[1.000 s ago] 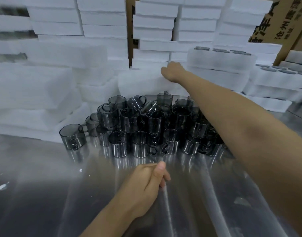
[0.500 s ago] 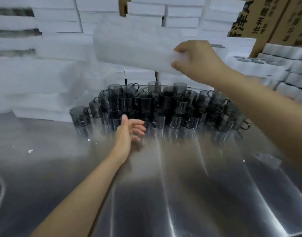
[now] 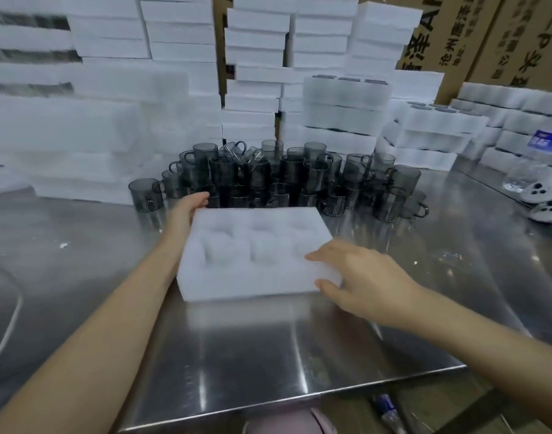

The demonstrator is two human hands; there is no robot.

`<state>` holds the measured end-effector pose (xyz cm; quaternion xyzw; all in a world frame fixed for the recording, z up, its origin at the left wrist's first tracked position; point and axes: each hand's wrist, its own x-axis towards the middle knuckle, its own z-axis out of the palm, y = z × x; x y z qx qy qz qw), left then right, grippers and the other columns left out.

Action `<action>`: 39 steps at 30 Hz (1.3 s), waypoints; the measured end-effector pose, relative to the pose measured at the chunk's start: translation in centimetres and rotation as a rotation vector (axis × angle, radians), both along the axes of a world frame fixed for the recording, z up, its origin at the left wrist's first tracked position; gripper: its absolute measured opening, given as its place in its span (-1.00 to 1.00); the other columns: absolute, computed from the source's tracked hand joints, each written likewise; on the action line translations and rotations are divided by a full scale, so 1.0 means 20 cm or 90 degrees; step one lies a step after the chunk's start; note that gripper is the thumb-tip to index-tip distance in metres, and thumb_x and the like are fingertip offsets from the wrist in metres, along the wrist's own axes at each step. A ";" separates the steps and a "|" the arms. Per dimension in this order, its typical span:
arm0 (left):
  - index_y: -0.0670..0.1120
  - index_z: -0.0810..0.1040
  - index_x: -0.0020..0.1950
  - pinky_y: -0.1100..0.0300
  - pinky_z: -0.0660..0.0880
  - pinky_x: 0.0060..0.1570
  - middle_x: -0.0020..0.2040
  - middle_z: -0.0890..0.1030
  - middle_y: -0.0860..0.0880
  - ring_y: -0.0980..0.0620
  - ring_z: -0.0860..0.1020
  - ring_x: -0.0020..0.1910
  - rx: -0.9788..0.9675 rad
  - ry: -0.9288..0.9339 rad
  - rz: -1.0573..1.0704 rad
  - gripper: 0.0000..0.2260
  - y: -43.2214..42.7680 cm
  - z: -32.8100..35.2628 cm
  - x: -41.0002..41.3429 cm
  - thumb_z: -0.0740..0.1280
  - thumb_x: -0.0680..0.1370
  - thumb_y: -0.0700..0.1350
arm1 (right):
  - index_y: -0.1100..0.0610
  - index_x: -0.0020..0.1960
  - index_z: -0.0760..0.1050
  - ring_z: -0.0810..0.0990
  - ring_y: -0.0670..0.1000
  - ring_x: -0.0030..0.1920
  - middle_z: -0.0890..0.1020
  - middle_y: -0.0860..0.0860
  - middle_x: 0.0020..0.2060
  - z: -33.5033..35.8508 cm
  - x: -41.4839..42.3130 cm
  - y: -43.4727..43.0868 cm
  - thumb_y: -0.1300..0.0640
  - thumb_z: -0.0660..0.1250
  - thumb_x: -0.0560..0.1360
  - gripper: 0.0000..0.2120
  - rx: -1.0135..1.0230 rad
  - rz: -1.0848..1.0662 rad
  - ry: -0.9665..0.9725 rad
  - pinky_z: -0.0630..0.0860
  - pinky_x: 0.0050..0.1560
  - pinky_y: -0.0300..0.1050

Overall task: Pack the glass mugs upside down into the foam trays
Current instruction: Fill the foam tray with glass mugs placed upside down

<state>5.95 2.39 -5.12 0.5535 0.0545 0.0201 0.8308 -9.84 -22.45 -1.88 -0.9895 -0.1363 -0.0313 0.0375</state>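
head view: foam tray in grip of left hand and pinch of right hand

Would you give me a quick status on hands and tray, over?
Left hand holds foam tray at far-left corner, right hand grips near-right corner. Pockets up, visible ones empty. Glass mugs clustered behind, path clear.

Water bottle cut by right edge, rear glass mugs hidden behind front rows
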 end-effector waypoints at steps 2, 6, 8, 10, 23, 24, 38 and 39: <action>-0.18 0.53 0.12 0.31 0.52 -0.21 0.12 0.51 -0.10 0.07 0.54 -0.05 0.089 -0.026 -0.053 -0.77 0.00 -0.01 -0.01 0.13 0.57 -0.30 | -0.23 0.38 0.34 0.58 -0.02 0.13 0.39 -0.30 0.33 0.01 0.04 -0.02 -0.26 0.10 0.53 -0.56 -0.021 -0.016 -0.108 0.49 0.01 -0.05; -0.07 0.49 0.25 0.21 0.46 -0.01 0.28 0.44 -0.08 0.04 0.48 0.15 0.211 -0.073 -0.087 -0.57 0.03 -0.03 -0.01 0.11 0.49 -0.41 | -0.09 0.00 0.61 0.57 -0.10 -0.19 0.63 -0.20 -0.01 0.08 0.25 -0.10 -0.05 0.17 0.56 -0.77 0.301 -0.070 -0.283 0.46 -0.19 -0.11; 0.05 0.53 0.16 0.22 0.49 -0.12 0.19 0.47 0.02 0.08 0.53 0.03 0.183 -0.061 -0.114 -0.54 0.01 -0.05 -0.02 0.13 0.47 -0.41 | -0.03 -0.07 0.63 0.59 -0.03 -0.35 0.66 -0.16 -0.18 0.10 0.40 -0.15 0.03 0.16 0.57 -0.74 0.465 -0.126 -0.254 0.51 -0.27 -0.07; 0.09 0.54 0.12 0.22 0.50 -0.14 0.14 0.48 0.03 0.07 0.55 0.00 0.172 -0.062 -0.137 -0.54 0.00 -0.07 -0.02 0.16 0.48 -0.42 | -0.01 -0.03 0.62 0.57 -0.01 -0.38 0.63 -0.15 -0.20 0.10 0.56 -0.19 0.12 0.18 0.57 -0.77 0.505 -0.173 -0.263 0.49 -0.29 -0.09; 0.11 0.44 0.26 0.23 0.50 -0.16 0.23 0.52 -0.07 0.03 0.58 0.05 0.176 -0.075 -0.091 -0.56 -0.06 -0.10 -0.01 0.31 0.50 -0.33 | 0.15 0.09 0.56 0.51 0.03 0.03 0.41 0.02 0.14 0.01 0.92 -0.20 0.08 0.36 0.54 -0.81 0.315 -0.148 -0.249 0.49 0.12 -0.05; 0.10 0.44 0.26 0.23 0.49 -0.15 0.22 0.51 -0.08 0.02 0.57 0.06 0.184 -0.081 -0.076 -0.56 -0.07 -0.10 -0.01 0.29 0.50 -0.33 | 0.17 0.07 0.56 0.51 -0.01 -0.02 0.41 0.02 0.11 0.03 0.90 -0.18 0.10 0.37 0.53 -0.83 0.351 -0.149 -0.282 0.48 0.11 -0.16; -0.07 0.41 0.35 0.16 0.47 0.16 0.07 0.50 0.11 0.08 0.52 0.12 0.176 -0.114 -0.052 -0.55 -0.13 -0.05 -0.08 0.33 0.51 -0.36 | 0.21 -0.08 0.55 0.64 -0.09 -0.27 0.61 0.11 -0.19 -0.03 0.75 0.25 0.23 0.35 0.54 -0.95 0.988 0.005 -0.137 0.58 -0.10 -0.20; -0.06 0.43 0.34 0.13 0.47 0.17 0.10 0.52 0.06 0.02 0.53 0.14 0.183 -0.116 -0.058 -0.55 -0.13 -0.05 -0.07 0.34 0.50 -0.38 | 0.21 -0.11 0.55 0.63 -0.09 -0.28 0.60 0.08 -0.23 -0.04 0.75 0.24 0.24 0.34 0.54 -0.93 1.018 0.023 -0.113 0.57 -0.10 -0.20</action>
